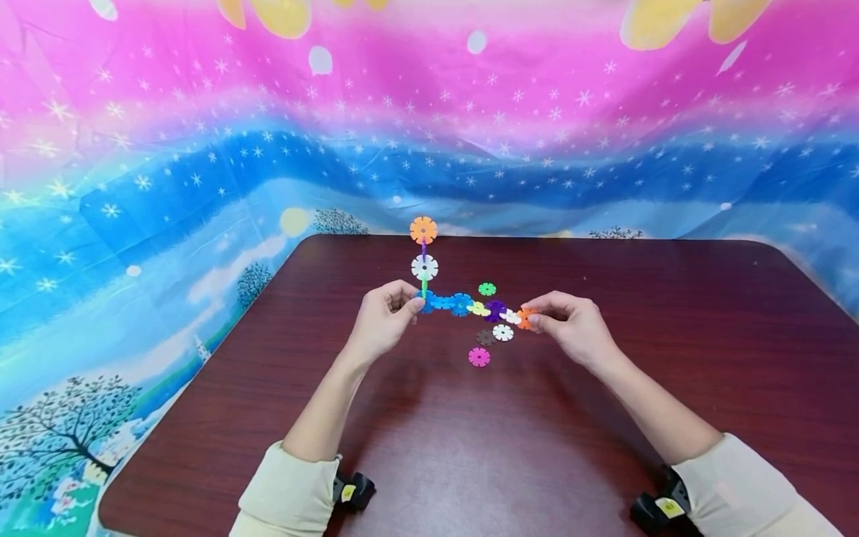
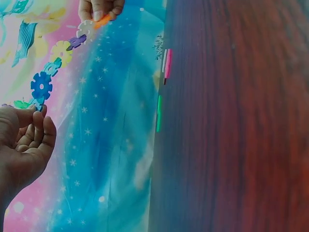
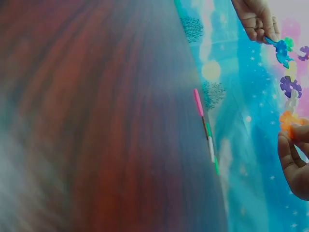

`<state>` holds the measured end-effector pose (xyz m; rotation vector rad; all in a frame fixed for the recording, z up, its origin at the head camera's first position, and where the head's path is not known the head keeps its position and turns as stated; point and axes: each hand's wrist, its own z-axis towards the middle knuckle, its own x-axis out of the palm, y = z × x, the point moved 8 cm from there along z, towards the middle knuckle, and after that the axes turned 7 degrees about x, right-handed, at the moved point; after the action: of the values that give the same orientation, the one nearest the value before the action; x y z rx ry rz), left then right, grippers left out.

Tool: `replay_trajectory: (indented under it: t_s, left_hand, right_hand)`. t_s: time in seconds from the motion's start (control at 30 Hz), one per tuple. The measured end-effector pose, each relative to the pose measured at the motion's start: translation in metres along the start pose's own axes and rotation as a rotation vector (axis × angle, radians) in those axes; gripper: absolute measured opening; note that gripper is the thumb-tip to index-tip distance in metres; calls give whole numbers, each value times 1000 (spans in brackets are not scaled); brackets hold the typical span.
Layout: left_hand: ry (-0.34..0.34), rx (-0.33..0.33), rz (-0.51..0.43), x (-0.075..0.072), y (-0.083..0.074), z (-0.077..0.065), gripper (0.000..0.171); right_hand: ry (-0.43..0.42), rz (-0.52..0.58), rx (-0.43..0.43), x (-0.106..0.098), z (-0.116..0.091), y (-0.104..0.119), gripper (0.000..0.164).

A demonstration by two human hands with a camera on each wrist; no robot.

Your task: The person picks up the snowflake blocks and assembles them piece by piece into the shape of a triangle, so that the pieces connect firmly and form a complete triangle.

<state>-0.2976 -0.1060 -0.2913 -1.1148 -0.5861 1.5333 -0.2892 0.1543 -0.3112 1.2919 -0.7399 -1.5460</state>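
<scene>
1. Currently, the L-shaped chain of notched interlocking discs (image 1: 461, 304) is aloft above the dark wood-grain table (image 1: 322, 350), strung between both hands.
2. Left hand (image 1: 385, 317): thumb and fingers pinch the blue corner disc (image 1: 430, 301), where the upright branch joins the row.
3. Right hand (image 1: 577, 324): thumb and fingers pinch the orange end disc (image 1: 526, 319) at the far end of the row.
4. Upright branch: green, white, purple, then an orange top disc (image 1: 423, 230); nothing grips or props its upper part.
5. Loose on the table near the chain: a green disc (image 1: 487, 289), a white disc (image 1: 502, 333), a brown disc (image 1: 485, 338) and a pink disc (image 1: 479, 357).
6. Weight and stiffness, as judged: very light, probably thin plastic; each disc rigid, the assembly only as stiff as its slot joints.
7. Weak points, as judged: the joints appear to rely on slot friction, so twisting or pulling the ends apart could unseat one. The upright branch, fixed only at its foot, seems most liable to lean.
8. Surface, as judged: smooth, mildly slippery faces; the notched rims should give fingertips some purchase.
9. Recommended hold: flat faces of the corner and end discs, both ends level, light pressure, with no grip on the mid-row slots.
</scene>
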Motion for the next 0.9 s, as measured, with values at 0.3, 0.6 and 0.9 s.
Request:
replay_trajectory:
  t_s: [0.3,0.6,0.9]
  left_hand:
    - [20,-11,35,4,-2,2,8]
    - [26,-16,58,4,-18,-3,9]
    - [13,-3,47,2,-31,-8,6]
  right_hand:
    - [-24,51,-3,-6,-2,-3,19]
    - [-84,43,-59,-14,-1,7,17]
    - [-90,62,-63,-11,-2,10,18]
